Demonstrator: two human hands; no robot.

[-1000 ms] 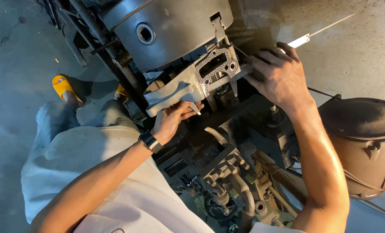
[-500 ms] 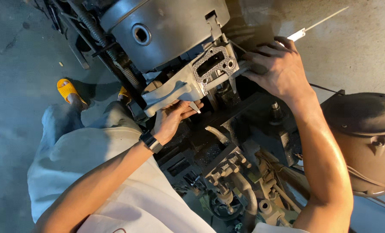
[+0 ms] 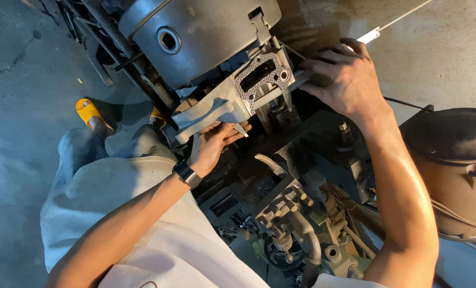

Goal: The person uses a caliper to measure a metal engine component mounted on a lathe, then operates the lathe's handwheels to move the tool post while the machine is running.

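Cupping the smooth lower end of the grey metal casting (image 3: 216, 109) from beneath with the left hand (image 3: 214, 146), palm up, fingers curled against the underside, black wristwatch (image 3: 184, 172) just behind. Closing the right hand (image 3: 347, 80) over the casting's opposite, upper end, fingers wrapped narrow round the part that sticks out there; impossible to tell whether gripping the casting itself or a bar behind it.

Compared with a second ago, hardly anything different: same two holds, same tilt of the casting, lower left to upper right. Only a slight drift of the whole view, with the right hand sitting a little higher in it and curled tighter than before. Judged from that, steadying and fine placing carried on, not a regrip or a release.

Held between the two hands, then, spanning the gap from one to the other, with its speckled, cut-out flange face (image 3: 262, 77) turned up toward the camera. Pressed close under the big round lathe chuck (image 3: 195, 37); touching or merely just beside, not clear from this angle.

Below the hands, the dark, oily lathe carriage (image 3: 302, 160) with its slides and levers. Further right, well apart from the casting, a dark round lidded pot (image 3: 457, 154). Beyond the right hand, a thin white rod (image 3: 379, 32) lying on the concrete floor (image 3: 19, 133). Out to the left, a yellow sandal (image 3: 91, 113) on that same floor.
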